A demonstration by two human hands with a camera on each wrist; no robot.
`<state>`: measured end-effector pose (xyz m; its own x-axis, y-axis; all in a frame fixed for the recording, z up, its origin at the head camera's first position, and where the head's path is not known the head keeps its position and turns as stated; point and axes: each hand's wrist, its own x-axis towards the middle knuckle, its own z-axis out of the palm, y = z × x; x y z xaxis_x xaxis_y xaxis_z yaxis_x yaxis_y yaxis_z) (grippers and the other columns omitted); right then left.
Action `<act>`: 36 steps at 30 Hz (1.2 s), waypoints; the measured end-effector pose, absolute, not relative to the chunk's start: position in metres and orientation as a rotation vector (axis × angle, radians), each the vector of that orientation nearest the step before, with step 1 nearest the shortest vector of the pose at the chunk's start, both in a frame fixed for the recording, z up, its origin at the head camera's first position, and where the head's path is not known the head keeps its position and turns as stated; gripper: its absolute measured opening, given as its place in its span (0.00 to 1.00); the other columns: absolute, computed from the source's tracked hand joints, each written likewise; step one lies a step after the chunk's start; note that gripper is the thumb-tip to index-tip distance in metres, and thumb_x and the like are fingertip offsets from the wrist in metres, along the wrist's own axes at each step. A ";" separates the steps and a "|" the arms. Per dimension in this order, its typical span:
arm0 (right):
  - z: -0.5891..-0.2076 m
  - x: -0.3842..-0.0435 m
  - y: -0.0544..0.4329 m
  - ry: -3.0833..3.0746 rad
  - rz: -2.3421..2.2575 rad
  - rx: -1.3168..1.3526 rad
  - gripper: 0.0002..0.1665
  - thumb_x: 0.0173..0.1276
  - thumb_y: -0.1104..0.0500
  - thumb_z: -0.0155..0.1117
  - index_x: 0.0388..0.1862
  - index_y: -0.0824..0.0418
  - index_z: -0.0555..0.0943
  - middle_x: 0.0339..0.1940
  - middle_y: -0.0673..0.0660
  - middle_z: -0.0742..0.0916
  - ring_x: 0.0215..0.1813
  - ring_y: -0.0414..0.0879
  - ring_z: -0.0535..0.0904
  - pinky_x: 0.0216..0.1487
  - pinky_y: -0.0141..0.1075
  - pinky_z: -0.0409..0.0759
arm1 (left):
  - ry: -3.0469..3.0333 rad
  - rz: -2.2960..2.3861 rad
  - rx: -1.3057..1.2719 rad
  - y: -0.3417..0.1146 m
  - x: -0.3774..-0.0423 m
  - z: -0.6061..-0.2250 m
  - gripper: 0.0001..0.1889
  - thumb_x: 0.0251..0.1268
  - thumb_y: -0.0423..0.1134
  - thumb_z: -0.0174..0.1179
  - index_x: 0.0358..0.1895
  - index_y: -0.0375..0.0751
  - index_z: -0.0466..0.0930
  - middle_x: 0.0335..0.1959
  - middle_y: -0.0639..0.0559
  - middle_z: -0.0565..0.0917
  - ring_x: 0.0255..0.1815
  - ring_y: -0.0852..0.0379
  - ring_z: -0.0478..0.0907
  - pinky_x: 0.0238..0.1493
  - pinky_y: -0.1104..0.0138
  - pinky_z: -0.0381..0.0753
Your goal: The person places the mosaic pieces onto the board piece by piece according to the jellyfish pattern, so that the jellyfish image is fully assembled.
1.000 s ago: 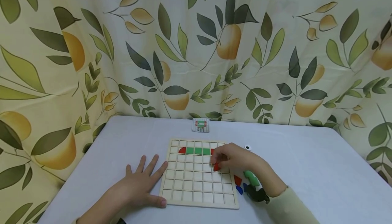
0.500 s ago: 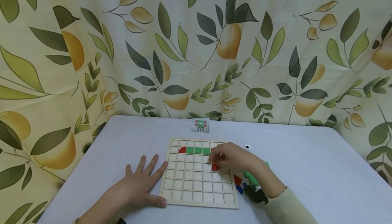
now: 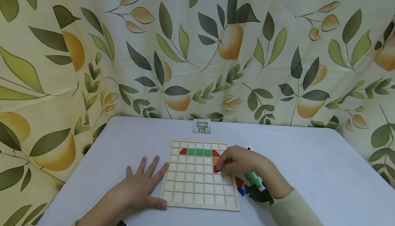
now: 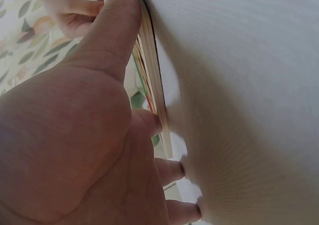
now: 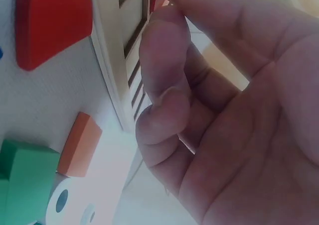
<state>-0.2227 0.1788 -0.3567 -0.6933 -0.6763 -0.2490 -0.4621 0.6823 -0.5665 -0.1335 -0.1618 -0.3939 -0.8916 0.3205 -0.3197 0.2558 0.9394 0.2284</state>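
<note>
Right grip is curled; whether clamped, I cannot tell. At its fingertips, the red piece lies on the gridded board.

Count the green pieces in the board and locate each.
3, side by side in the second row from the far edge: left piece, middle piece, right piece. The right hand covers part of the board, possibly hiding more.

- At 2 o'clock on the board, the right hand partly hides a red piece.
- The card, at 12 o'clock, shows details too small for us.
- In the right wrist view, we find a green block cut off at 8 o'clock.
</note>
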 end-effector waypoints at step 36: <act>-0.360 -0.234 0.240 2.529 -0.546 -0.287 0.20 0.50 0.62 0.81 0.37 0.54 0.78 0.28 0.56 0.78 0.34 0.48 0.75 0.33 0.39 0.73 | 2.724 0.268 0.409 -0.162 -0.135 -0.396 0.64 0.35 0.83 0.60 0.81 0.61 0.50 0.83 0.43 0.44 0.79 0.26 0.37 0.59 0.20 0.40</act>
<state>-0.2337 0.2404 -0.3596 -0.8362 -0.3065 -0.4548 -0.0915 0.8956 -0.4354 -0.1348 -0.1621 -0.3964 -0.8887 0.3164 -0.3318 0.2456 0.9397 0.2380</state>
